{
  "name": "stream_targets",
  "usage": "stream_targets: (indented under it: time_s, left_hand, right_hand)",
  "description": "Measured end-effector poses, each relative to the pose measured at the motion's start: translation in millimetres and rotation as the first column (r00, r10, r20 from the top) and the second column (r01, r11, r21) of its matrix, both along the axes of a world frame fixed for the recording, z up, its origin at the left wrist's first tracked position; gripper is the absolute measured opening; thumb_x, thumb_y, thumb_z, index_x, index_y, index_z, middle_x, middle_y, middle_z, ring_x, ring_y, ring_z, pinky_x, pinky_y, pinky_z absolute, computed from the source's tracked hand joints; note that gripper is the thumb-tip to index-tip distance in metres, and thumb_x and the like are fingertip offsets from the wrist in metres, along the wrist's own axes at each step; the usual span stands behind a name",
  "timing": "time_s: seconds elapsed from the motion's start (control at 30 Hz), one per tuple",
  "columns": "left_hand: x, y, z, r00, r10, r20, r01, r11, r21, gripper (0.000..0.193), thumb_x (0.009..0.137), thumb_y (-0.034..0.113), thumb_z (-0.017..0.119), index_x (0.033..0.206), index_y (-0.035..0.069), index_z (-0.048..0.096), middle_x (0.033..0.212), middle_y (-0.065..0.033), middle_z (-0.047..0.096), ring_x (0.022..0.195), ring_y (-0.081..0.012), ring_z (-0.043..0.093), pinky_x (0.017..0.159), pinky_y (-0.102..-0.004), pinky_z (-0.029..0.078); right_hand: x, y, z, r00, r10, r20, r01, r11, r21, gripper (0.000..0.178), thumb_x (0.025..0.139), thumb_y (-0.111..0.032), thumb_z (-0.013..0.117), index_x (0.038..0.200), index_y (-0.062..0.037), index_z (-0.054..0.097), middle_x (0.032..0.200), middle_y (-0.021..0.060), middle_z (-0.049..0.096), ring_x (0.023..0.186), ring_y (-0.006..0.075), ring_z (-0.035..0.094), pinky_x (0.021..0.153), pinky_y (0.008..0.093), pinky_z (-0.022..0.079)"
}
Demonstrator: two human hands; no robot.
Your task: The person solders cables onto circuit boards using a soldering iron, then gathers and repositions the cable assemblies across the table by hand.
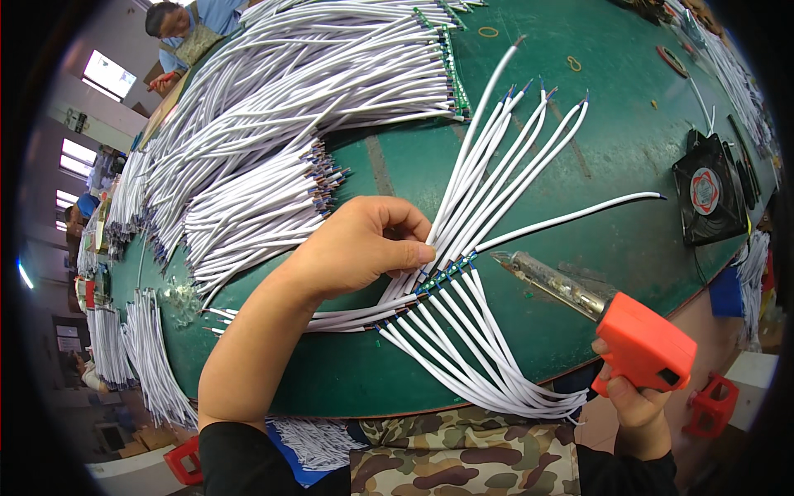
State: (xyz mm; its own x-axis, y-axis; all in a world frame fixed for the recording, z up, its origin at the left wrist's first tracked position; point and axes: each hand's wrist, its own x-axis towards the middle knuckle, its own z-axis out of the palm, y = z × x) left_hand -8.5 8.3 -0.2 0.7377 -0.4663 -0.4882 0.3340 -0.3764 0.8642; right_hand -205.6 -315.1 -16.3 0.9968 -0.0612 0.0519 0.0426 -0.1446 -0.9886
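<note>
My left hand (364, 246) is closed, thumb and fingers pinching a white cable (447, 194) just above a narrow green circuit board strip (426, 287). From both sides of that strip fan out several white cables with coloured wire ends, some bending down to the table's front edge. My right hand (635, 405) grips the handle of a red soldering gun (645, 341). Its metal barrel (558, 285) slants up and left, the tip close to the right end of the strip but apart from it. Fingers and cables partly hide the wire end under my left hand.
Large heaps of white cables (248, 107) cover the table's far left, with a shorter bundle (256, 211) in front. A black fan (707, 188) stands at the right. Rubber bands (488, 32) lie on the green table (612, 99). Another person (194, 29) works at the far left.
</note>
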Motion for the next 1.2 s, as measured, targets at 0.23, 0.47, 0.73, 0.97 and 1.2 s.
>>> stream_targets:
  time_s: [0.23, 0.47, 0.73, 0.97, 1.2]
  left_hand:
    - [-4, -3, -2, 0.99, -0.039, 0.137, 0.024, 0.994, 0.111, 0.012, 0.085, 0.006, 0.073, 0.092, -0.004, 0.069, 0.079, -0.0047, 0.068, 0.07, -0.0093, 0.06, 0.066, -0.0251, 0.049]
    - [-8, -1, -6, 0.985, -0.049, 0.168, 0.03, 0.993, 0.111, 0.015, 0.085, 0.007, 0.073, 0.095, -0.004, 0.071, 0.081, -0.0065, 0.071, 0.072, -0.0104, 0.062, 0.069, -0.0263, 0.051]
    - [-14, -6, 0, 0.982, -0.064, 0.18, 0.035, 0.987, 0.158, 0.015, 0.084, 0.003, 0.075, 0.096, -0.005, 0.07, 0.083, -0.0055, 0.071, 0.074, -0.0084, 0.063, 0.069, -0.0238, 0.051]
    - [-11, -5, 0, 0.977, -0.093, 0.194, 0.061, 0.984, 0.166, 0.015, 0.084, 0.003, 0.075, 0.096, -0.005, 0.071, 0.083, -0.0051, 0.071, 0.074, -0.0081, 0.062, 0.069, -0.0235, 0.051]
    - [-7, -6, 4, 0.914, -0.231, 0.334, 0.164, 0.962, 0.218, 0.016, 0.083, 0.004, 0.075, 0.097, -0.003, 0.071, 0.083, -0.0063, 0.068, 0.076, -0.0119, 0.063, 0.07, -0.0265, 0.05]
  right_hand:
    - [-4, -7, -14, 0.986, 0.133, 0.098, -0.12, 0.985, -0.127, 0.049, 0.088, -0.03, 0.074, 0.118, 0.007, 0.06, 0.106, 0.0158, 0.069, 0.061, 0.0117, 0.058, 0.056, 0.0254, 0.047]
    - [9, 8, -1, 0.995, 0.092, -0.05, -0.097, 0.988, -0.116, 0.013, 0.08, -0.015, 0.073, 0.085, -0.0049, 0.066, 0.075, 0.0051, 0.064, 0.066, 0.0224, 0.063, 0.062, 0.0335, 0.05]
    - [8, 11, -4, 0.984, 0.138, -0.109, -0.152, 0.98, -0.132, 0.014, 0.073, -0.013, 0.073, 0.08, -0.0028, 0.065, 0.075, 0.0087, 0.062, 0.064, 0.0249, 0.062, 0.058, 0.0331, 0.05]
    - [10, 14, -4, 0.981, 0.163, -0.1, -0.177, 0.973, -0.15, 0.015, 0.067, -0.009, 0.071, 0.08, -0.0024, 0.066, 0.077, 0.0103, 0.063, 0.065, 0.0271, 0.063, 0.06, 0.0329, 0.052]
    - [7, 9, -3, 0.984, 0.136, -0.114, -0.156, 0.97, -0.188, 0.015, 0.065, -0.009, 0.071, 0.078, -0.003, 0.066, 0.076, 0.0104, 0.063, 0.064, 0.0278, 0.063, 0.061, 0.0336, 0.052]
